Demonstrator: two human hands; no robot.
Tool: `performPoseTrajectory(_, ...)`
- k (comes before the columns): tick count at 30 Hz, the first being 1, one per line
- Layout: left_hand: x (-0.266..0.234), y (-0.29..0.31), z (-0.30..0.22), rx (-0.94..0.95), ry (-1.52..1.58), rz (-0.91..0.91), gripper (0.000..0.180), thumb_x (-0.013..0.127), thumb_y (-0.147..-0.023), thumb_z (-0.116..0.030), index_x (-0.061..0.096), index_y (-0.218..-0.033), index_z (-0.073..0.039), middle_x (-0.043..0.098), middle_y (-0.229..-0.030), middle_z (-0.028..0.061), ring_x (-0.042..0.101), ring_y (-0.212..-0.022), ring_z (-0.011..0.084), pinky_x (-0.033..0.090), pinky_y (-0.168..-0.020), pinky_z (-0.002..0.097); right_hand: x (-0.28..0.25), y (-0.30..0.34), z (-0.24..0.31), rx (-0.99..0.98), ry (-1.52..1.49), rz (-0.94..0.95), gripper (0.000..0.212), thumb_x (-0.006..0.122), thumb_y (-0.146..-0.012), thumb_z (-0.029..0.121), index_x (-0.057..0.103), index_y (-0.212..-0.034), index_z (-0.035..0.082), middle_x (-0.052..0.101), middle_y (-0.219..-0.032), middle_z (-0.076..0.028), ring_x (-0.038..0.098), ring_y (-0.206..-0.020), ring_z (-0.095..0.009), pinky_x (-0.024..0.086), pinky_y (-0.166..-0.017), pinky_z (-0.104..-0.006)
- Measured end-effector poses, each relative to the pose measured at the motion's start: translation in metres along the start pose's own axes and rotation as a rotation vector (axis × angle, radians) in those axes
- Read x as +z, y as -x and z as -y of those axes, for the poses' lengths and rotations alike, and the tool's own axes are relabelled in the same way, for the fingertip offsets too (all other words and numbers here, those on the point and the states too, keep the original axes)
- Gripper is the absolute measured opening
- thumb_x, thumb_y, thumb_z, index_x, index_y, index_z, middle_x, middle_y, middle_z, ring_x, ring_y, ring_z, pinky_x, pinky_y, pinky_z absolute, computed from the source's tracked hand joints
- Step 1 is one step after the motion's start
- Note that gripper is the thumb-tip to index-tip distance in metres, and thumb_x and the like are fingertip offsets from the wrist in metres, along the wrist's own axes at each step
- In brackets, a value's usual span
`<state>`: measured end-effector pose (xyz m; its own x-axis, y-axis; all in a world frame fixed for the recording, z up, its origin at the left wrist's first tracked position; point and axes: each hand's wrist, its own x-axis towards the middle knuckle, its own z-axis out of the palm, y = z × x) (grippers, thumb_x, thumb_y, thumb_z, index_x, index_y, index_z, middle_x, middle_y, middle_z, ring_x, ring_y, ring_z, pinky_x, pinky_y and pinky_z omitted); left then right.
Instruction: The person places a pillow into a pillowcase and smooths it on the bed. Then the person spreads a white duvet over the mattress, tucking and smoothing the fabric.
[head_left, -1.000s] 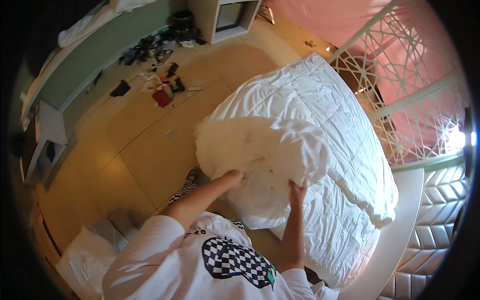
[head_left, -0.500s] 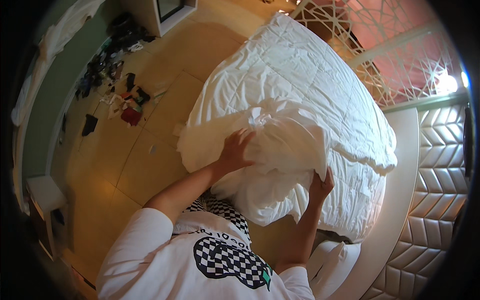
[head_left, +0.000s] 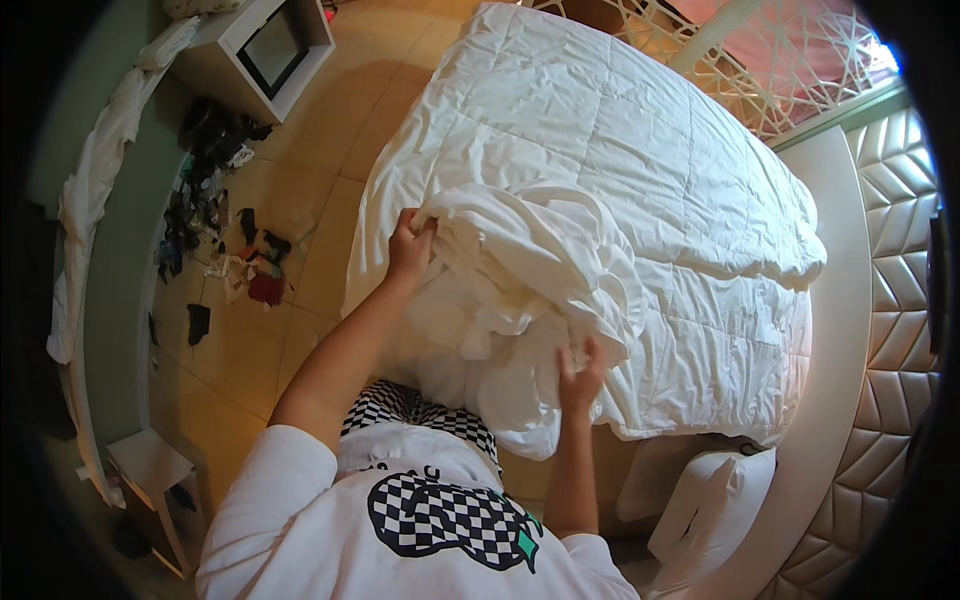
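Observation:
A bunched white bed cover (head_left: 520,235) lies loosely heaped on the near side of the bed, over a quilted white duvet (head_left: 560,110). My left hand (head_left: 408,250) is closed on the cover's left edge and holds it up a little. Near the front of the heap, my right hand (head_left: 580,375) is against the cloth, somewhat blurred, with thumb and fingers apart. Folds of the cover hang down toward my checkered trousers (head_left: 415,408).
White pillows (head_left: 715,510) lie low beside the bed at right. A padded headboard (head_left: 900,330) runs along the right side. Scattered clothes (head_left: 265,265) and dark items lie on the tiled floor at left. A small white stand (head_left: 150,465) is at lower left.
My left hand has moved left and up and taken hold of the cover's edge. My right hand has left the right edge and moved left. The view has shifted slightly.

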<state>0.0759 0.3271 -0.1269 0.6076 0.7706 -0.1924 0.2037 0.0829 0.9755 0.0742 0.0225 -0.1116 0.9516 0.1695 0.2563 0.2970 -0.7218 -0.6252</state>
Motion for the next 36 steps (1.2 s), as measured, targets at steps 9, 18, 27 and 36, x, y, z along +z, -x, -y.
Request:
performPoseTrajectory(9, -0.057, -0.014, -0.072, -0.03, 0.402, 0.296, 0.02, 0.046, -0.081, -0.007, 0.051, -0.1, -0.004, 0.055, -0.084, 0.0008, 0.05, -0.075, 0.0074, 0.041, -0.065, 0.0201, 0.005, 0.01, -0.002, 0.303, -0.553, -0.128, 0.023, 0.044, -0.071, -0.009, 0.052, -0.09, -0.001, 0.055, -0.08, -0.005, 0.05, -0.066, -0.009, 0.04, -0.059, -0.0193)
performPoseTrajectory(18, -0.106, -0.142, -0.058, -0.416, 0.27, 0.414, 0.022, 0.048, -0.077, -0.018, 0.052, -0.094, -0.004, 0.056, -0.08, 0.0059, 0.055, -0.071, 0.0148, 0.045, -0.059, 0.0268, 0.022, -0.013, 0.087, 0.253, 0.222, -0.324, 0.031, 0.048, -0.066, -0.005, 0.048, -0.097, -0.001, 0.05, -0.096, -0.014, 0.046, -0.093, -0.025, 0.034, -0.084, -0.0335)
performPoseTrajectory(27, -0.117, -0.168, -0.013, -0.79, 0.356, 0.63, 0.029, 0.047, -0.077, -0.027, 0.054, -0.091, -0.003, 0.057, -0.084, 0.008, 0.056, -0.071, 0.0177, 0.046, -0.061, 0.0303, 0.164, 0.0, 0.204, 0.419, -0.085, 0.072, 0.035, 0.059, -0.065, 0.005, 0.05, -0.099, 0.006, 0.047, -0.106, -0.012, 0.048, -0.085, -0.024, 0.04, -0.074, -0.032)
performPoseTrajectory(36, -0.138, -0.159, -0.033, -0.408, 0.324, 0.678, 0.025, 0.042, -0.082, -0.021, 0.051, -0.098, -0.004, 0.056, -0.091, 0.0063, 0.055, -0.077, 0.0149, 0.045, -0.068, 0.0266, 0.152, 0.024, 0.223, -0.057, 0.121, -0.158, 0.022, 0.051, -0.057, -0.004, 0.054, -0.076, 0.006, 0.054, -0.073, -0.007, 0.048, -0.077, -0.027, 0.038, -0.063, -0.034)
